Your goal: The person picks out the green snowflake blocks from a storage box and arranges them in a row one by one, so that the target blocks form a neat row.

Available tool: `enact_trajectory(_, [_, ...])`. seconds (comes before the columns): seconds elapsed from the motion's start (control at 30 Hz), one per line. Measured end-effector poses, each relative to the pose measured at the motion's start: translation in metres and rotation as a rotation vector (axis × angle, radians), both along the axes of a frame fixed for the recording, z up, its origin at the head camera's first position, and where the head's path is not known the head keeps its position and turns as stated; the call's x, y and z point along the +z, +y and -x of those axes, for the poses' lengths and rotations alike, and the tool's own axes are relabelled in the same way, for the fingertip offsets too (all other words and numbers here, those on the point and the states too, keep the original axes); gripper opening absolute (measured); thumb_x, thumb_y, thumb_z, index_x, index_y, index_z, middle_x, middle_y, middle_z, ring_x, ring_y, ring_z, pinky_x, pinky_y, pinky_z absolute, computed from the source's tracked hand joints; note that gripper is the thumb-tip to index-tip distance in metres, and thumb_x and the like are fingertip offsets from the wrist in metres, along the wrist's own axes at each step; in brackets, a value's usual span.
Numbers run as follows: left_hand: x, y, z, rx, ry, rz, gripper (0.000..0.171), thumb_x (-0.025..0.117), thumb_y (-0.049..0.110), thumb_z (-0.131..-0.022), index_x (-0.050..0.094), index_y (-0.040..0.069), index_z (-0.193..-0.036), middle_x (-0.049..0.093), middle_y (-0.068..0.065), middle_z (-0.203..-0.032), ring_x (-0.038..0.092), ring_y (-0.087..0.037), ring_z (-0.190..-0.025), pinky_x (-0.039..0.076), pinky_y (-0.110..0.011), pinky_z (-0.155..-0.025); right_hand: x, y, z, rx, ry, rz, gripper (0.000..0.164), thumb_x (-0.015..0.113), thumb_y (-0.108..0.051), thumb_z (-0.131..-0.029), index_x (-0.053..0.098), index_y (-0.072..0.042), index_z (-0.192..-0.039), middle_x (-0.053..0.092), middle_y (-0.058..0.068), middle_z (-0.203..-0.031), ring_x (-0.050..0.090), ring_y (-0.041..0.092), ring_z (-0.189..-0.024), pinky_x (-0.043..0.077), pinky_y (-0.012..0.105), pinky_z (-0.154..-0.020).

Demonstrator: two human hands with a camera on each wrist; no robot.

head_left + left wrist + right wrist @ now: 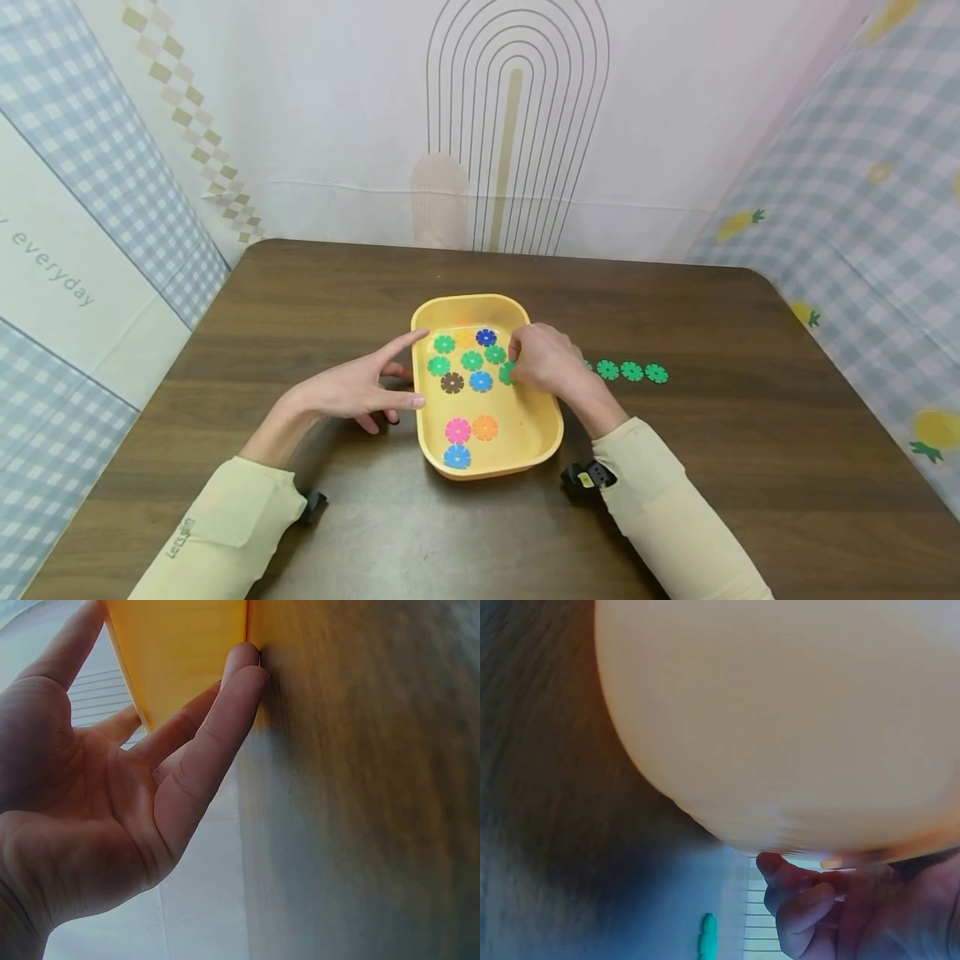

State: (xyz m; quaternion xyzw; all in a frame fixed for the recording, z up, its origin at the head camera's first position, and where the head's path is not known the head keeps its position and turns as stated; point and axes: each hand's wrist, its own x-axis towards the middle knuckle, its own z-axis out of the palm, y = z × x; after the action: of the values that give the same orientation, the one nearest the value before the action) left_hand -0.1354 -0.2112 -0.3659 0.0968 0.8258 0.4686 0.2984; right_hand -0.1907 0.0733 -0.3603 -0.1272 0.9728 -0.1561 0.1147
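Observation:
A yellow plastic tray (491, 452) holds several notched plastic snowflake discs in green, blue, brown, pink and orange. My left hand (360, 385) rests at the tray's left side, thumb and index finger spread along the rim; in the left wrist view its fairly straight fingers lie against the outer wall (180, 652). My right hand (546, 358) reaches over the right rim with curled fingers, pinching a green disc (507, 373) by the tray's right inner side. In the right wrist view those fingers (810, 900) show past the rim, and the disc is hidden.
On the dark wooden table (712, 450) right of the tray lies a row of green discs (632, 371), partly hidden by my right hand. Inside the tray, a pink disc (458, 431), an orange disc (485, 427) and a blue disc (457, 457) sit near the front. Patterned cloth (330, 108) hangs behind.

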Motion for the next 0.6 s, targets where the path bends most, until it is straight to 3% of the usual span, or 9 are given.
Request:
enact_trajectory(0.3, [0.0, 0.0, 0.0, 0.002, 0.001, 0.007, 0.098, 0.077, 0.039, -0.098, 0.008, 0.041, -0.168, 0.046, -0.022, -0.156, 0.068, -0.027, -0.09, 0.062, -0.042, -0.073, 0.004, 0.004, -0.002, 0.014, -0.012, -0.002, 0.009, 0.078, -0.011, -0.093, 0.069, -0.012, -0.088, 0.065, 0.006, -0.097, 0.06, 0.023, -0.084, 0.049, 0.031, -0.064])
enact_trajectory(0.6, [0.001, 0.001, -0.001, 0.008, -0.002, 0.004, 0.097, 0.077, 0.038, -0.099, 0.009, 0.041, -0.168, 0.045, -0.023, -0.157, 0.068, -0.026, -0.089, 0.063, -0.042, -0.073, 0.015, 0.01, -0.009, 0.005, 0.023, 0.046, 0.006, 0.073, -0.006, -0.089, 0.073, -0.012, -0.092, 0.065, 0.008, -0.102, 0.06, 0.024, -0.087, 0.051, 0.029, -0.062])
